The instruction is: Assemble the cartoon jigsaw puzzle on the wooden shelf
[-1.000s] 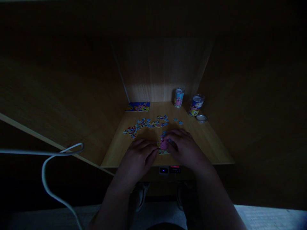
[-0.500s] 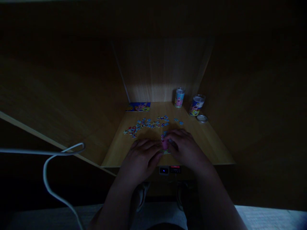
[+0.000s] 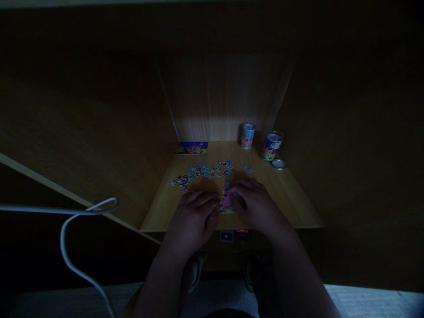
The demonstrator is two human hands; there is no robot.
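Observation:
A partly joined jigsaw puzzle (image 3: 227, 201) with a pink figure lies near the front edge of the wooden surface, between my hands. My left hand (image 3: 196, 217) rests at its left side, fingers bent and thumb apart from them, fingertips near the puzzle's edge. On the right, my right hand (image 3: 253, 201) has its index finger and thumb closed on the puzzle's right edge; its palm hides part of that side. Loose jigsaw pieces (image 3: 198, 170) are scattered behind the puzzle, with a few more pieces (image 3: 246, 168) farther right.
Two cartoon-printed cans, one light blue (image 3: 247, 136) and one dark blue (image 3: 272, 146), stand at the back right beside a round lid (image 3: 278, 164). A printed picture card (image 3: 191, 148) lies back left. Wooden panels enclose the surface. A white cable (image 3: 66, 247) hangs at left.
My left hand has drawn slightly left, off the puzzle, so more of its lower left part shows. My right hand has barely moved.

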